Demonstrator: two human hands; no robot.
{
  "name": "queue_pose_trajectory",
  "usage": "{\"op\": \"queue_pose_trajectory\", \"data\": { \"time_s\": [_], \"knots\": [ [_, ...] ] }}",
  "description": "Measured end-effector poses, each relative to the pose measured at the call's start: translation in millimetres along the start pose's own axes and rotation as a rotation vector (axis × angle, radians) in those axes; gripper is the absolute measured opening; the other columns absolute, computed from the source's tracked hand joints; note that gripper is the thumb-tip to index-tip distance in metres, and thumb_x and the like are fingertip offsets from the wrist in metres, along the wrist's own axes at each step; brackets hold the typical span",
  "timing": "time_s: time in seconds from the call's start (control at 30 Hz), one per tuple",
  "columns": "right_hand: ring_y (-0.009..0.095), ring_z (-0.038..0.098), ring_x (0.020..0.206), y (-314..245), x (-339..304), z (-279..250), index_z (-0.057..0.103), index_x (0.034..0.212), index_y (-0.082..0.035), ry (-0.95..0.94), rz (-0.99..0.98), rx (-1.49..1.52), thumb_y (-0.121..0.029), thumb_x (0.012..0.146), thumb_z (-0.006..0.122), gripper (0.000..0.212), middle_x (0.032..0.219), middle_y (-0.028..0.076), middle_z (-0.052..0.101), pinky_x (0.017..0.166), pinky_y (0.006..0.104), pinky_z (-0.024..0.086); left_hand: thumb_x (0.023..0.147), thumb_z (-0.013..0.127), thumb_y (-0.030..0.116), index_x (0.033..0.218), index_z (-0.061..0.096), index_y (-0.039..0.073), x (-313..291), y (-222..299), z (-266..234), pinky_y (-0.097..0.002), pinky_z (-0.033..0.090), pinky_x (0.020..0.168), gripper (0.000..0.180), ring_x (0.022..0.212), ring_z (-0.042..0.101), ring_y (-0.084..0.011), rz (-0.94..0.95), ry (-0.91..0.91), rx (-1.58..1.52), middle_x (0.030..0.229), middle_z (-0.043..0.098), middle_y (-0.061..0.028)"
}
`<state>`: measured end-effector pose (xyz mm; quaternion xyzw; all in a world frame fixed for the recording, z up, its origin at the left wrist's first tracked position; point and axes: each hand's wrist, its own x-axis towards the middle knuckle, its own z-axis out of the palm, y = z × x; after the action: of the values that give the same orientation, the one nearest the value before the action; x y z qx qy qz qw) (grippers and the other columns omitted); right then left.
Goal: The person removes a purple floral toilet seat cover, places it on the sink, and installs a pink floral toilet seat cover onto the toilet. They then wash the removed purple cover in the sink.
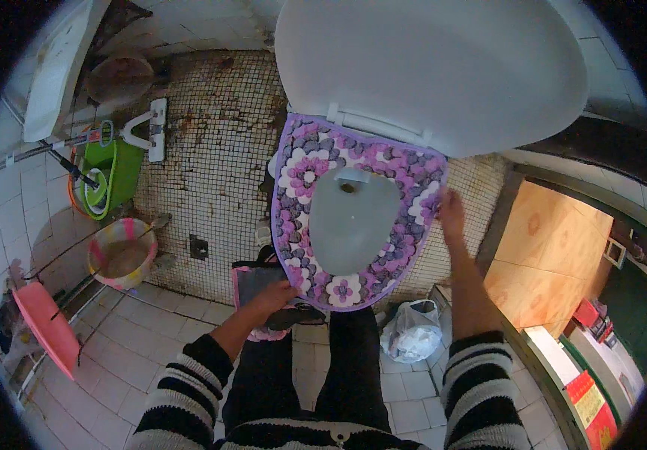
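Observation:
A purple toilet seat cover (344,292) with pink, grey and white flowers lies around the toilet opening. Through its middle the white toilet bowl (350,232) shows. My left hand (272,298) is closed on the cover's front left edge, thumb on top. At the cover's right edge, my right hand (451,216) has its fingers bent against the purple rim; its fingertips are partly hidden. Behind the cover the large white toilet lid (428,67) stands raised. Beside my left hand is a dark grey piece with a pink edge (252,283), partly hidden by the hand.
To the left stand a green mop bucket (119,176), a mop head (156,129), a striped basin (122,255) and a pink basin (46,330). A white plastic bag (413,331) sits right of my legs. Wooden panels (548,240) stand at right. A floor drain (198,247) lies left.

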<state>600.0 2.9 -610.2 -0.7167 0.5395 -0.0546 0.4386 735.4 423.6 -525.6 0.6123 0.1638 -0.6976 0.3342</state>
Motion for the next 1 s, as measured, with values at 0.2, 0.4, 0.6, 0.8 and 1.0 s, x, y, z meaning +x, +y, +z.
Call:
{"op": "queue_pose_trajectory", "data": {
  "time_s": [0.2,0.4,0.6,0.8,1.0],
  "knots": [
    [0.023,0.057,0.076,-10,-22,27,0.057,0.103,0.002,0.137,-0.251,-0.170,-0.030,0.086,0.055,0.036,0.083,0.014,0.060,0.069,0.0332,0.046,0.083,0.057,0.028,0.097,0.061,0.000,18,-12,-10,-0.0288,0.043,0.071,0.031,0.080,0.053,-0.0158,0.084,0.056,0.242,0.089,0.059,-0.0052],
    [0.015,0.050,0.065,-9,2,17,0.052,0.091,-0.002,0.136,-0.037,0.022,-0.018,0.084,0.059,0.019,0.072,0.005,0.052,0.058,0.0308,0.042,0.082,0.056,0.027,0.092,0.061,-0.002,13,-5,3,-0.0321,0.043,0.063,0.031,0.075,0.053,-0.0158,0.115,0.065,0.273,0.086,0.059,-0.0065],
    [0.013,0.047,0.066,-10,-23,34,0.049,0.088,-0.005,0.135,0.062,0.271,-0.016,0.085,0.058,0.014,0.071,0.002,0.049,0.060,0.0296,0.041,0.083,0.055,0.026,0.090,0.060,0.000,54,-56,-34,-0.0346,0.043,0.059,0.027,0.073,0.055,-0.0178,0.147,0.085,0.425,0.084,0.059,-0.0092],
    [0.009,0.050,0.062,9,32,0,0.058,0.105,-0.005,0.156,0.179,0.635,-0.025,0.089,0.053,0.026,0.072,0.001,0.054,0.055,0.0257,0.043,0.086,0.054,0.031,0.097,0.059,0.005,-21,33,22,-0.0314,0.046,0.070,0.029,0.083,0.056,-0.0168,0.262,-0.329,1.021,0.091,0.059,-0.0071],
    [0.007,0.052,0.062,-15,44,-2,0.055,0.117,-0.007,-0.073,0.181,0.501,-0.018,0.088,0.054,0.031,0.081,0.001,0.060,0.051,0.0229,0.042,0.088,0.052,0.036,0.105,0.058,0.006,-96,147,129,-0.0275,0.046,0.075,0.034,0.088,0.054,-0.0143,-0.151,-0.322,0.318,0.100,0.055,-0.0034]
  ]
}}
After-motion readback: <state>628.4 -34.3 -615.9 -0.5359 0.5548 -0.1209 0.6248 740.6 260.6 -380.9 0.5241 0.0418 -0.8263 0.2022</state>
